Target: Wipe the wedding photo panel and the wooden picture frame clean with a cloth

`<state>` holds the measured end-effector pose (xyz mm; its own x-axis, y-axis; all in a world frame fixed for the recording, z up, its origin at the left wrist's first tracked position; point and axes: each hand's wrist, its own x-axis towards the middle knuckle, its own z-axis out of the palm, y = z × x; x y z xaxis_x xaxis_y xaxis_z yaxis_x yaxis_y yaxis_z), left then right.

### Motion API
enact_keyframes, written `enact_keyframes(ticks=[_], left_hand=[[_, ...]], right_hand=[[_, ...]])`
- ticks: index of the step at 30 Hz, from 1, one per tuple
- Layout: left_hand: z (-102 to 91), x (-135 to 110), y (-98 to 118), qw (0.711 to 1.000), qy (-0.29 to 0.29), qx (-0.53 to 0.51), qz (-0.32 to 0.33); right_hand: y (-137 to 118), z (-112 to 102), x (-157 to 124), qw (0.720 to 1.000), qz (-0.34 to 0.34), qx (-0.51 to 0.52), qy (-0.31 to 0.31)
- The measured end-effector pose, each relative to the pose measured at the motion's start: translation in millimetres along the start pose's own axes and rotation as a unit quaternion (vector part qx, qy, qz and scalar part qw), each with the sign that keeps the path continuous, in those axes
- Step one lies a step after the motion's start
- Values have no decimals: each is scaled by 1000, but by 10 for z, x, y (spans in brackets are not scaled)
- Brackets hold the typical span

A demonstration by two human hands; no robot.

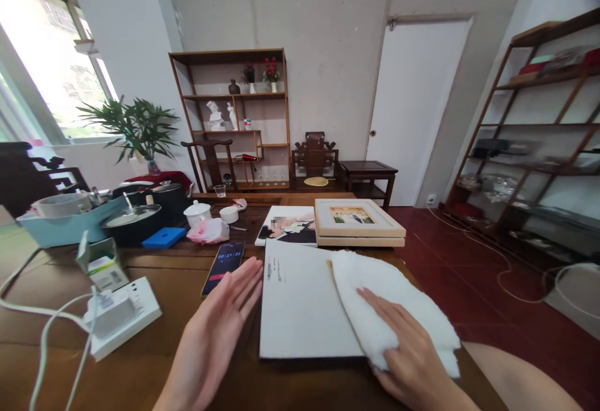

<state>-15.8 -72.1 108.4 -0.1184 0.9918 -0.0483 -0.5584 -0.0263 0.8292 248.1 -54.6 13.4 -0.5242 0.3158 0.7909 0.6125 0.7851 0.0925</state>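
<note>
A flat white panel (304,311) with small print in its upper left corner lies on the wooden table before me. Along its left edge my left hand (218,320) is held on its side, fingers stretched out and nothing in them. On the panel's right part is a folded white towel (422,298), which overhangs the panel's right edge. My right hand (405,342) presses on this towel and grips some of it, with part of the fingers hidden in the folds. A photo print (293,227) and a framed picture (360,216) lie just beyond the panel.
A phone (224,267) running a timer lies left of the panel. Farther left are a power strip (126,317) with cables, a small open box (103,264), a blue block (164,237), a pink-white bag (209,230), a lidded white cup (197,212) and dark pots (169,195).
</note>
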Motion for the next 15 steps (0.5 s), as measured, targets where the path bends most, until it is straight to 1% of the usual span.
enact_keyframes(ticks=[2, 4, 5, 6, 7, 8, 9, 10, 11, 12, 13, 14, 15], left_hand=[[-23, -15, -43, 997, -40, 48, 49], [-84, -10, -131, 988, -45, 123, 81], [-126, -2, -192, 983, -35, 162, 83], [-172, 7, -263, 978, -27, 194, 73], [-221, 14, -341, 975, -22, 214, 57], [-269, 14, -423, 974, -23, 220, 41], [-315, 6, -504, 976, -26, 215, 25], [-355, -13, -581, 979, -23, 203, 20], [-388, -46, -650, 982, -18, 187, 24], [-413, -91, -707, 985, -15, 170, 24], [-433, -149, -752, 988, -16, 155, 24], [-447, -217, -787, 990, -18, 139, 22], [-458, -293, -814, 992, -19, 122, 16]], right_hand=[[20, -100, 30, 999, 17, 7, 48], [20, -224, 81, 992, 61, -3, 110], [11, -291, 119, 986, 101, -4, 134], [-3, -358, 167, 976, 158, 12, 149], [-22, -421, 224, 959, 232, 50, 156], [-43, -478, 291, 929, 317, 114, 156], [-65, -524, 364, 879, 405, 197, 156], [-86, -561, 440, 810, 484, 290, 159], [-103, -586, 513, 728, 546, 378, 168], [-116, -602, 578, 644, 593, 448, 179], [-122, -610, 632, 567, 628, 500, 185], [-123, -612, 669, 499, 655, 537, 184], [-117, -606, 690, 438, 680, 564, 167]])
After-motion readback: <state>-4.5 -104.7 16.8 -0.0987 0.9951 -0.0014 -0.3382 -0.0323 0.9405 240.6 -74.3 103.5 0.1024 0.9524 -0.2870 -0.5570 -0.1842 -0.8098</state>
